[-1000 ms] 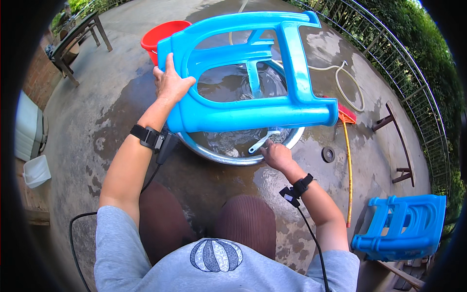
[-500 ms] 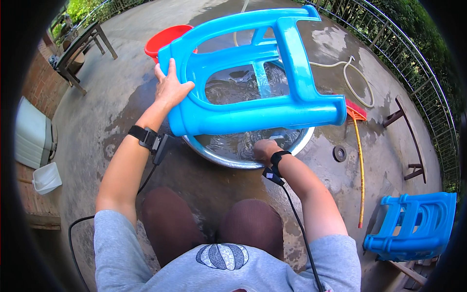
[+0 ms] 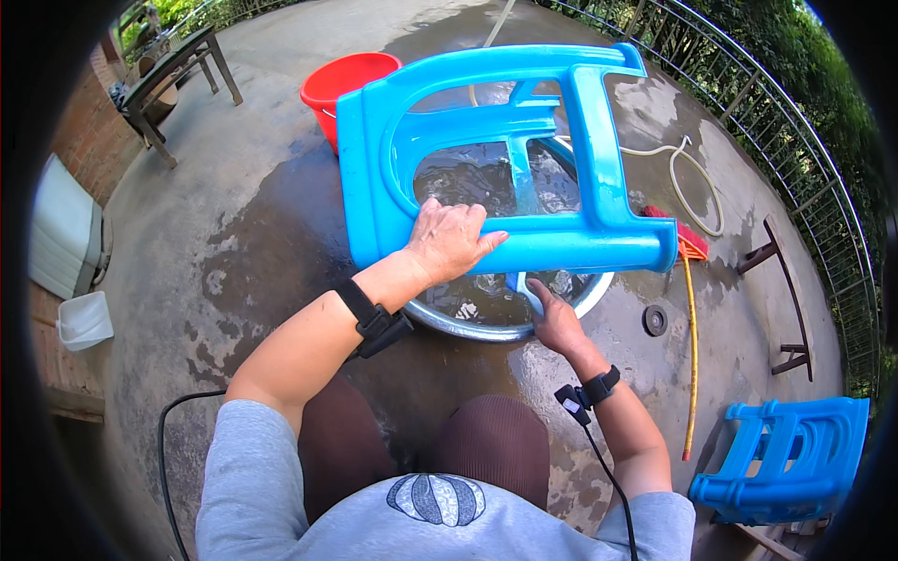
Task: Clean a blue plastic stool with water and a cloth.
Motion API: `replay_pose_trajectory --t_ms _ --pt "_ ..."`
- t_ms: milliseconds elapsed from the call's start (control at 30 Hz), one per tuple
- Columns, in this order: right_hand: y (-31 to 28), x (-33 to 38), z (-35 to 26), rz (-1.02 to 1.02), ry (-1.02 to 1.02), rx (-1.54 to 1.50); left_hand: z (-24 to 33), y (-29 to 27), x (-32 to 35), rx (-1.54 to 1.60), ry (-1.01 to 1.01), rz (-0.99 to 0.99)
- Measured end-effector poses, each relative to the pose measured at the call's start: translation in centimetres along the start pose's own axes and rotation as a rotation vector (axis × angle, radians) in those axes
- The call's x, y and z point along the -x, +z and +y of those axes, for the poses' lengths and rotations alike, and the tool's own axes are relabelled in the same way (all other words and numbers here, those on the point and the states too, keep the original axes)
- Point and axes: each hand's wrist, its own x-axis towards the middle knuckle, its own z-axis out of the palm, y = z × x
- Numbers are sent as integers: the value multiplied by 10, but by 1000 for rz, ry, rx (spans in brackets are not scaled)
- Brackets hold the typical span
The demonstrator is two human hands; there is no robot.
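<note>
A blue plastic stool [image 3: 599, 140] lies on its side over a round metal basin [image 3: 486, 331] holding rippled water. My left hand [image 3: 447, 241] grips the stool's near leg, fingers curled over its upper edge and thumb pointing right. Below that leg, my right hand [image 3: 558, 323] is closed round a light-blue handle [image 3: 526, 292], with the thumb laid along it. The far end of this handle is hidden behind the stool, so its kind does not show. Dark bands with cables circle both wrists.
Behind the stool stands a red bucket [image 3: 351, 79]. A pale hose [image 3: 675, 168], a red broom with a yellow pole [image 3: 692, 355] and a dark ring [image 3: 655, 321] lie on the wet concrete at right. Stacked blue stools [image 3: 786, 458] are at lower right, a white dustpan [image 3: 86, 321] at left.
My left hand has moved from the stool's left end to its near leg. My right hand has come up out of the basin with the light-blue handle. The stool appears lower and further right.
</note>
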Motion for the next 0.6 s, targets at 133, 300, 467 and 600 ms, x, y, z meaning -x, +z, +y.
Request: replay_pose_trajectory --t_ms 133,300,467,600 --pt "-6 21 -13 37 101 -41 -10 6 -6 -20 23 54" --pt "-11 33 15 179 121 -220 -2 -14 -28 -69 -46 -17" --pt "-35 39 25 212 142 -311 6 -45 -55 -39 -135 -94" --pt "-51 36 12 274 85 -52 7 -50 -61 -66 -118 -127"
